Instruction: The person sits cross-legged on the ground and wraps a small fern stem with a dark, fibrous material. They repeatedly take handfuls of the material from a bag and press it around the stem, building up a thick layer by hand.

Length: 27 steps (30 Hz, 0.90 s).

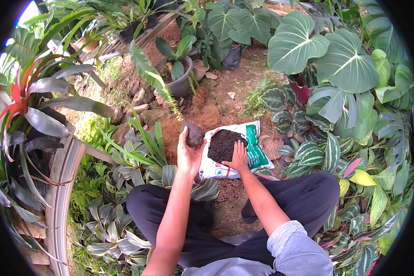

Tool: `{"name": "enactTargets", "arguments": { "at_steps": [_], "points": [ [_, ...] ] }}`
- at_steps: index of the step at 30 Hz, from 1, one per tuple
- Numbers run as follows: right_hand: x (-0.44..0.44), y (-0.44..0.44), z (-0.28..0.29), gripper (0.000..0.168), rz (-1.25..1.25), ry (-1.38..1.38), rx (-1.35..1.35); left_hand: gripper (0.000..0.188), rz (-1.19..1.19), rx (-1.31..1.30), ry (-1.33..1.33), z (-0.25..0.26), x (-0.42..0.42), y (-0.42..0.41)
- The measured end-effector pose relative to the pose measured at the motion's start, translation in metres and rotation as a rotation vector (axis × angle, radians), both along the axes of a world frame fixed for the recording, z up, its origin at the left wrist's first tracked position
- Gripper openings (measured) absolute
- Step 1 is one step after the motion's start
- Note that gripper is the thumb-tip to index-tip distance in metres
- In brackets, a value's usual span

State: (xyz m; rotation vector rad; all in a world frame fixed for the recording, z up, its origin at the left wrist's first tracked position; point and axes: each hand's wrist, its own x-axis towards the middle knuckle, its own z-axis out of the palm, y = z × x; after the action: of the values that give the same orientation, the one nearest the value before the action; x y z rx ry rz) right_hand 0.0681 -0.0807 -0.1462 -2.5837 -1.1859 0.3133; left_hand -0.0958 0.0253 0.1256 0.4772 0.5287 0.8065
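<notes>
My left hand (189, 155) holds a rounded dark ball of soil (194, 134), cupped from below with the thumb up along its side. A long green fern frond (155, 80) appears to rise from the ball and leans up to the left. My right hand (239, 157) lies palm down at the right edge of dark potting soil (224, 146), its fingers spread a little. That soil shows through an opening in a white and green plastic bag (254, 132), which lies flat on the ground and bears writing. The fingertips touch the soil; no lump shows in that hand.
Brown coir-like fiber (207, 117) lies behind the bag. Farther off stands a grey pot (183, 82) with a leafy plant, beside rocks (151, 116). Striped-leaf plants (310, 155) crowd the right, and a red-centred bromeliad (20, 95) stands left by a pale curved edging (63, 186).
</notes>
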Motion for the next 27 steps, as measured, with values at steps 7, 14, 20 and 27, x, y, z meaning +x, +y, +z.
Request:
{"name": "enactTargets", "arguments": {
  "at_steps": [7, 14, 20, 27],
  "points": [
    [-0.006, 0.019, -0.009, 0.139, 0.005, -0.140, -0.253, 0.038, -0.028, 0.089, 0.090, 0.001, -0.001, -0.005],
    [0.000, 0.023, -0.027, 0.130, 0.020, -0.184, -0.169, 0.037, 0.055, 0.063, 0.219, -0.018, 0.004, 0.000],
    [0.001, 0.039, -0.026, 0.125, 0.005, -0.161, -0.124, 0.035, 0.071, 0.139, 0.224, -0.016, 0.002, 0.001],
    [0.006, 0.048, -0.035, 0.115, 0.025, -0.226, -0.087, 0.036, 0.105, 0.131, 0.249, -0.015, 0.002, 0.000]
  ]
}}
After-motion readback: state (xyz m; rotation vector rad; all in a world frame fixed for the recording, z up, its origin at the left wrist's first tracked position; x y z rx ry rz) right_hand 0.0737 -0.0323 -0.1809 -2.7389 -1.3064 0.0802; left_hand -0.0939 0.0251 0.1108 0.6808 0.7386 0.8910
